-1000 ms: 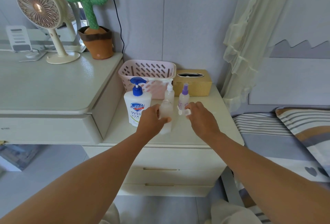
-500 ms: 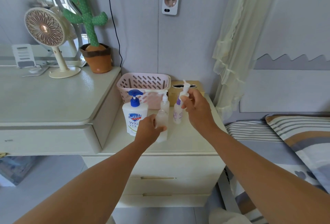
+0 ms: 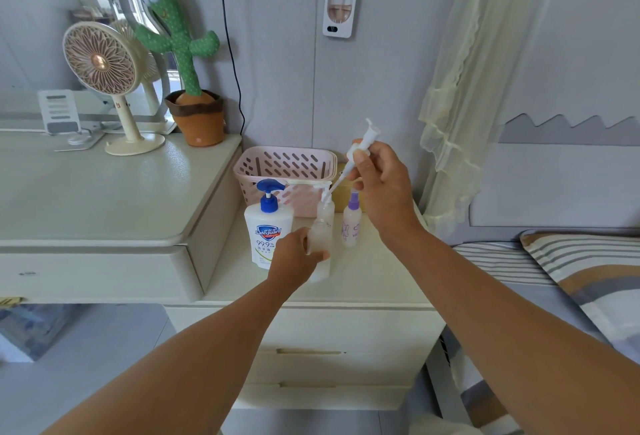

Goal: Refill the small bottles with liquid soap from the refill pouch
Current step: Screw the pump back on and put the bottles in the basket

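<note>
Three small bottles stand on the cream-white cabinet surface (image 3: 360, 282), and the nearest, a frosted translucent plastic bottle (image 3: 320, 244), is now uncapped. A second ago the right hand (image 3: 384, 188) was down at its neck. It has since risen, its grip pinching the white plastic pump head (image 3: 362, 145), whose thin dip tube hangs slanted, clear of the mouth. The left hand (image 3: 298, 258) has its grip closed round the frosted bottle, which stands upright on the surface. It looks ready for soap (though I see no refill pouch anywhere). Behind stand a clear bottle with a white pump (image 3: 325, 209), a purple-capped spray bottle (image 3: 350, 226), a glossy white soap bottle with a blue pump (image 3: 266, 226) and a slotted pink plastic basket (image 3: 287, 164).
</note>
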`<state>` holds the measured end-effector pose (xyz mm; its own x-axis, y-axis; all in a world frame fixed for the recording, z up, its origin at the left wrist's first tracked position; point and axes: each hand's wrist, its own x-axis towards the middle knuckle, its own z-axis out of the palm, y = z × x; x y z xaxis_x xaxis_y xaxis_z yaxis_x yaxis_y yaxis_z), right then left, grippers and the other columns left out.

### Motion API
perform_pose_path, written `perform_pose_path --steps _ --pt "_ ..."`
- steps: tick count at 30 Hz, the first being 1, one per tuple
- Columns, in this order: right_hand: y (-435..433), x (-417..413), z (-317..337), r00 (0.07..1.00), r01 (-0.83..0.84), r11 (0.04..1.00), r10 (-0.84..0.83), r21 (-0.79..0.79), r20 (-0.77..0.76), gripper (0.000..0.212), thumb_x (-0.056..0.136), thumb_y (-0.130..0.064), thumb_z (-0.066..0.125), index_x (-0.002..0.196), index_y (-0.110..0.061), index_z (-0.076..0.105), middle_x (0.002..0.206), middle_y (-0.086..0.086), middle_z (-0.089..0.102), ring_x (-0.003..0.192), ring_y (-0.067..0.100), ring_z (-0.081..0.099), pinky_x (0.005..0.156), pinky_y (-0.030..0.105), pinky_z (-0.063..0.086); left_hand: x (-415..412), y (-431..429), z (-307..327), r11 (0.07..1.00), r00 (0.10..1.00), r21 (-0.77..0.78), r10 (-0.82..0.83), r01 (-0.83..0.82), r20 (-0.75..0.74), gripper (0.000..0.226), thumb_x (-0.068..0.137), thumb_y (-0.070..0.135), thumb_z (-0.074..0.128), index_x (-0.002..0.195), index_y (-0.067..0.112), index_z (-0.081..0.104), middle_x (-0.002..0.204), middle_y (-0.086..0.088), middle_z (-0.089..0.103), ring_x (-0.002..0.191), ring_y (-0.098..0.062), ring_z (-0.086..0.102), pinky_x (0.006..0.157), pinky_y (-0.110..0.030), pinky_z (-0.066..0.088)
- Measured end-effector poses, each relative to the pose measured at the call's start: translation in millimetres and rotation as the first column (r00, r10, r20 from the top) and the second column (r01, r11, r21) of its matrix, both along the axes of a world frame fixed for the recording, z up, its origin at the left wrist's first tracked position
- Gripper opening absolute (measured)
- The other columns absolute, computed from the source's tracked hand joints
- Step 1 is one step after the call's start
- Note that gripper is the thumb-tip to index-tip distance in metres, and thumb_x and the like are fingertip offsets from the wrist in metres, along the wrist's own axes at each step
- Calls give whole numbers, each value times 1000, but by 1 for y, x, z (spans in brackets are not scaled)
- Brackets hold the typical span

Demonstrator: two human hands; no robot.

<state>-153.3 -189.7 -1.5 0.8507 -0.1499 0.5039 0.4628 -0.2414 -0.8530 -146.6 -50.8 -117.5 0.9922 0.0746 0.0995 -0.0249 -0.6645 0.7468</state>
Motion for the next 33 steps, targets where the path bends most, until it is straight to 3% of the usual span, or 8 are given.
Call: perform_pose_path --steps 8,11,16,19,30,33 --pt "1 7 -16 997 -40 997 36 -64 -66 25 98 -25 48 117 -10 56 82 -3 60 64 -4 56 60 7 45 -1 0 0 1000 1000 -10 3 -4 -17 46 81 30 74 119 10 57 106 -6 65 95 -20 61 85 -27 49" --pt "4 10 -30 989 -88 986 70 -139 -130 25 96 -25 53 115 -10 58 86 -5 63 69 -3 58 65 12 44 -1 0 1 1000 1000 -19 5 -5 -6 44 80 30 75 115 9 59 101 -5 66 92 -19 61 81 -27 50" --pt "7 17 -56 981 -127 949 76 -289 -181 26 93 -27 56 114 -12 62 99 0 68 85 13 62 73 25 50 -2 0 1 999 1000 -35 1 -1 4 40 80 29 75 112 10 61 98 -5 67 90 -20 62 77 -25 48" --pt "8 19 -65 974 -151 941 89 -302 -210 25 94 -27 56 112 -11 63 94 0 68 81 12 61 69 21 46 -2 0 1 999 1000 -42 -6 6 1 41 81 29 74 115 11 60 103 -5 66 92 -19 61 81 -26 48" --pt "11 24 -80 964 -179 935 105 -305 -243 30 92 -34 55 112 -14 63 100 0 69 92 15 63 81 34 53 -2 -1 3 1000 1000 -27 -4 3 -18 38 83 30 72 113 11 59 100 -3 63 85 -15 55 75 -22 40" --pt "11 24 -83 961 -186 925 100 -332 -259 29 95 -32 54 116 -14 62 105 1 68 96 14 63 81 30 53 -2 -1 2 999 1000 -32 -2 1 -29 39 83 30 72 114 11 59 102 -4 64 86 -14 55 75 -22 40"
